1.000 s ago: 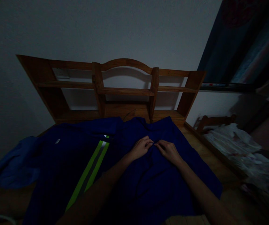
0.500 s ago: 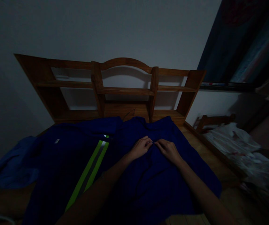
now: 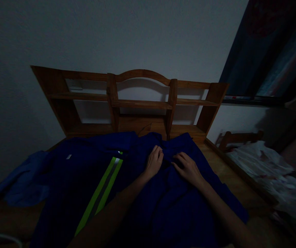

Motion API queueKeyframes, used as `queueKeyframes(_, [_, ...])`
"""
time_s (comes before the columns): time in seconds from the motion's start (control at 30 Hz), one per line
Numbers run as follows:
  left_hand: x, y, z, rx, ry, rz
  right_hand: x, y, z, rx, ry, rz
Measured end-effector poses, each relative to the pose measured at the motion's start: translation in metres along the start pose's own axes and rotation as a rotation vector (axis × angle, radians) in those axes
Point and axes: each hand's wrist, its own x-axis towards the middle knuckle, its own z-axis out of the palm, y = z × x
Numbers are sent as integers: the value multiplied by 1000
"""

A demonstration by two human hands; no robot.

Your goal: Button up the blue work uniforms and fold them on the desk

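Note:
A dark blue work garment (image 3: 184, 206) lies spread out in front of me. On its left part runs a yellow-green and grey reflective stripe (image 3: 100, 194), and farther left is a small white label (image 3: 69, 156). My left hand (image 3: 154, 162) is on the cloth near the far edge, fingers curled together in a pinch on the fabric. To its right, my right hand (image 3: 188, 168) rests over the cloth, its thumb and fingers apart with nothing visible between them. Dim light hides the finer details of the cloth between the hands.
A wooden shelf unit (image 3: 141, 103) stands against the wall behind the garment. Lighter blue cloth (image 3: 26, 182) lies at the left. Right of the wooden surface (image 3: 219, 162) are white plastic bags (image 3: 266, 162) and a low wooden chair back (image 3: 241, 137). A dark window is at upper right.
Half a second ago both hands pinched the cloth close together. Now they are farther apart, and the right fingers have let go. The view has shifted slightly.

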Motion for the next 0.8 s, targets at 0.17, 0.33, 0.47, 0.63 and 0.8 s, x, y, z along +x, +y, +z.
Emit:
queueKeyframes(0.17, [11,-28,-7,20,246,-177,-3,3,-19,22,-58,-3])
queueKeyframes(0.33, [9,-32,-7,90,272,-250,-28,25,-5,84,20,92])
queueKeyframes(0.47, [0,-1,-11,167,190,7,-38,27,8,68,-51,74])
queueKeyframes(0.63, [-10,27,-8,120,-189,368,-37,23,7,34,-71,25])
queueKeyframes(0.8, [-15,15,1,57,-402,425,-38,22,5,-4,26,68])
